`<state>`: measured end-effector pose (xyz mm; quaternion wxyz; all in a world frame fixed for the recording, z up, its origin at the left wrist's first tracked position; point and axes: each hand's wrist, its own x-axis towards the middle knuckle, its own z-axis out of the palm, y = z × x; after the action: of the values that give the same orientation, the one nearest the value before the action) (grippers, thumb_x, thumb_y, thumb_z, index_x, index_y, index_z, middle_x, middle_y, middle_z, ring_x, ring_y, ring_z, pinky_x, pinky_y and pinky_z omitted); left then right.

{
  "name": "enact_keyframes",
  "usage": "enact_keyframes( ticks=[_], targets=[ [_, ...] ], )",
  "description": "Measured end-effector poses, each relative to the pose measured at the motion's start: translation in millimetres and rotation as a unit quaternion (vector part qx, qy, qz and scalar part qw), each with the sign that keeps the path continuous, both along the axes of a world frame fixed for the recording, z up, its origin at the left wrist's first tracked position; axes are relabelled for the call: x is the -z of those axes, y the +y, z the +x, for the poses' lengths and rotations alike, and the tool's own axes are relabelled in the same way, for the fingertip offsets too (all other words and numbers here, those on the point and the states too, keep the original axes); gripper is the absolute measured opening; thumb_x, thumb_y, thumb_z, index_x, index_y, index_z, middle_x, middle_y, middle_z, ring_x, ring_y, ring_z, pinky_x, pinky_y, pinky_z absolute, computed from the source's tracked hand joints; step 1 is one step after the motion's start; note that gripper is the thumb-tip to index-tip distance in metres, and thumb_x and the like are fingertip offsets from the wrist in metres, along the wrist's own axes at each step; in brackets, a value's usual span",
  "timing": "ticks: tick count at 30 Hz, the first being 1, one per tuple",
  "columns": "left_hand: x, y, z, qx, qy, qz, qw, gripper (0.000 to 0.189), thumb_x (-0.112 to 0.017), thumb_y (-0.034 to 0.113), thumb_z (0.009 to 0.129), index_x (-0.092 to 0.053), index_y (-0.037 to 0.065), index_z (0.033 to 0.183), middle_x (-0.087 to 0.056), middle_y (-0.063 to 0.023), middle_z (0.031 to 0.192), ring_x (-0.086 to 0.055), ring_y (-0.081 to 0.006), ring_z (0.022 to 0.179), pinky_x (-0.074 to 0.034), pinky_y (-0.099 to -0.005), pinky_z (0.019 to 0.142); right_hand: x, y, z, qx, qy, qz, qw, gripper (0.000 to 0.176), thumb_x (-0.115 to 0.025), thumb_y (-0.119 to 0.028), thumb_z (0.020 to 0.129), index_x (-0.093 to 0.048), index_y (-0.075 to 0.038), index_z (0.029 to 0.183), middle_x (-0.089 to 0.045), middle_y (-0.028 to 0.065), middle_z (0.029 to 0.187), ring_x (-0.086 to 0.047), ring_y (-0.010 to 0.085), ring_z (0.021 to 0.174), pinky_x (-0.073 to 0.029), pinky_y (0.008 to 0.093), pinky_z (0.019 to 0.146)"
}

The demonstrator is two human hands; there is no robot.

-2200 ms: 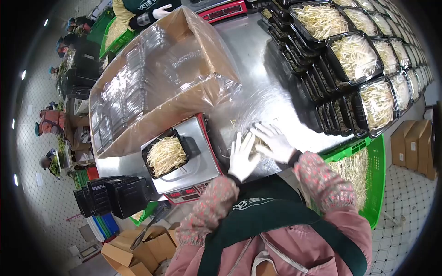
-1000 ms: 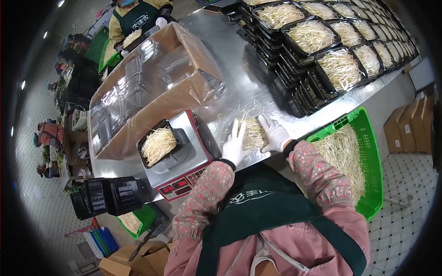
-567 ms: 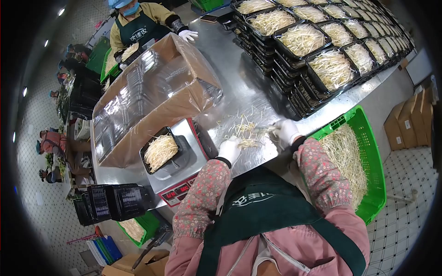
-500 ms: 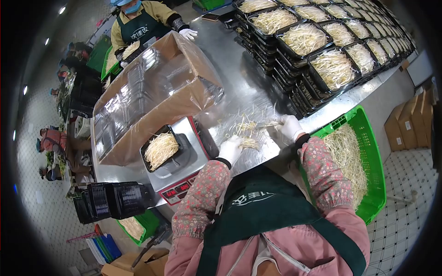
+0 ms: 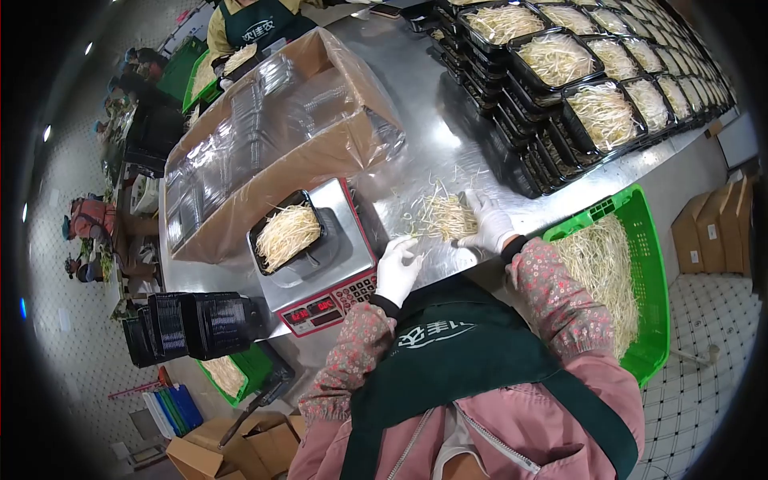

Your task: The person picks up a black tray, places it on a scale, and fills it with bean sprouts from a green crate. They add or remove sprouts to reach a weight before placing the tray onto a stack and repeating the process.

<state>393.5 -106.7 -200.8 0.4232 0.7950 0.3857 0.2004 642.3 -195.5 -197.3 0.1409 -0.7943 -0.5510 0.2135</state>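
A loose heap of bean sprouts (image 5: 442, 217) lies on the steel table (image 5: 432, 136) in front of me. My right hand (image 5: 489, 225), in a white glove, rests flat against the heap's right side. My left hand (image 5: 398, 267), also gloved, hovers just left of the heap with fingers apart, near the scale's edge. A black tray of sprouts (image 5: 286, 233) sits on the scale (image 5: 322, 272), whose red display is lit.
Stacked black trays filled with sprouts (image 5: 592, 104) line the table's far right. A plastic-lined cardboard box of clear lids (image 5: 272, 136) stands at the left. A green crate of sprouts (image 5: 612, 280) is at my right side, empty black trays (image 5: 192, 324) at the left. Another worker stands across the table.
The scattered sprouts have been drawn together into a tighter heap. My right hand moved left onto it; my left hand pulled back toward me beside the scale.
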Motion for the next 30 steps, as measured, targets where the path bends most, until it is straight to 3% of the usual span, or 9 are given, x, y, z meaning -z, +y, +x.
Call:
enact_keyframes(
  ticks=[4,9,14,17,18,20,22,25,30],
  targets=[
    [-31.9,-13.6,-10.1,0.004,-0.028,-0.084,0.996,0.033,-0.073,0.007,0.080,-0.068,0.005,0.112,-0.063,-0.0092,0.120,-0.064,-0.0167,0.087,-0.053,-0.0286,0.079,28.1,10.5,-14.1,-0.005,-0.033,-0.005,0.999,0.084,-0.080,-0.035,0.069,-0.046,-0.004,0.140,-0.046,0.0219,0.139,-0.044,0.0393,0.127,-0.041,0.0418,0.106],
    [-60.9,-15.7,-38.7,0.016,-0.038,-0.103,0.994,0.029,-0.071,0.009,0.085,-0.068,0.005,0.113,-0.065,-0.0049,0.117,-0.062,-0.0137,0.086,-0.051,-0.0270,0.077,54.9,16.8,9.6,0.033,0.021,-0.027,0.999,0.038,-0.073,-0.022,0.077,-0.070,-0.008,0.112,-0.068,0.0199,0.097,-0.066,0.0360,0.090,-0.051,0.0412,0.084],
    [-91.8,-11.0,-79.9,0.006,-0.059,-0.100,0.993,0.031,-0.069,0.007,0.087,-0.067,0.006,0.118,-0.065,-0.0063,0.117,-0.064,-0.0115,0.089,-0.052,-0.0248,0.078,17.1,19.5,23.2,0.025,0.089,0.073,0.993,0.037,-0.074,-0.030,0.077,-0.072,-0.001,0.100,-0.068,0.0254,0.087,-0.068,0.0391,0.083,-0.053,0.0433,0.078],
    [-115.2,-3.9,-106.8,-0.008,-0.094,-0.102,0.990,0.035,-0.068,0.007,0.088,-0.065,0.006,0.123,-0.067,-0.0059,0.112,-0.063,-0.0096,0.088,-0.051,-0.0237,0.077,-9.8,24.9,14.9,0.046,0.144,0.015,0.988,0.036,-0.077,-0.025,0.075,-0.072,0.001,0.098,-0.069,0.0249,0.087,-0.069,0.0345,0.082,-0.053,0.0394,0.078],
    [-127.7,-1.4,-116.9,-0.029,-0.110,-0.094,0.989,0.033,-0.067,0.005,0.088,-0.066,0.005,0.122,-0.069,-0.0060,0.105,-0.064,-0.0107,0.086,-0.051,-0.0243,0.077,4.7,28.3,19.4,0.018,0.112,0.072,0.991,0.033,-0.077,-0.020,0.075,-0.072,0.000,0.102,-0.070,0.0236,0.091,-0.070,0.0319,0.085,-0.052,0.0384,0.080],
    [-142.5,13.5,-143.6,-0.067,-0.131,0.002,0.989,0.031,-0.067,0.003,0.088,-0.067,0.004,0.119,-0.070,-0.0063,0.100,-0.064,-0.0108,0.086,-0.052,-0.0255,0.076,-16.0,44.9,10.8,0.076,0.289,0.080,0.951,0.032,-0.075,-0.007,0.080,-0.069,0.005,0.110,-0.074,0.0113,0.092,-0.067,0.0149,0.081,-0.053,0.0299,0.076],
    [-138.6,37.3,-172.4,-0.145,-0.165,0.123,0.968,0.027,-0.063,0.000,0.090,-0.067,0.001,0.117,-0.071,-0.0081,0.101,-0.066,-0.0101,0.087,-0.053,-0.0245,0.076,-80.9,68.9,-13.9,0.082,0.344,0.058,0.934,0.031,-0.074,-0.004,0.082,-0.067,0.008,0.110,-0.071,0.0072,0.093,-0.063,0.0083,0.080,-0.052,0.0241,0.073],
    [-146.0,63.7,-209.1,-0.282,-0.309,0.055,0.907,0.028,-0.057,-0.001,0.095,-0.063,0.001,0.123,-0.069,-0.0074,0.106,-0.066,-0.0112,0.087,-0.053,-0.0237,0.075,-132.9,107.0,-50.3,0.011,0.440,0.135,0.888,0.032,-0.072,-0.003,0.083,-0.067,0.006,0.113,-0.070,0.0052,0.097,-0.062,0.0084,0.079,-0.051,0.0244,0.072],
    [-148.3,92.1,-250.0,-0.344,-0.349,0.055,0.870,0.031,-0.052,0.005,0.100,-0.058,0.003,0.130,-0.067,-0.0087,0.111,-0.065,-0.0117,0.088,-0.054,-0.0239,0.076,-192.4,175.5,-143.2,-0.222,0.234,0.281,0.904,0.036,-0.071,-0.006,0.080,-0.068,-0.004,0.115,-0.065,0.0086,0.093,-0.065,0.0214,0.089,-0.050,0.0300,0.081]
  ],
)
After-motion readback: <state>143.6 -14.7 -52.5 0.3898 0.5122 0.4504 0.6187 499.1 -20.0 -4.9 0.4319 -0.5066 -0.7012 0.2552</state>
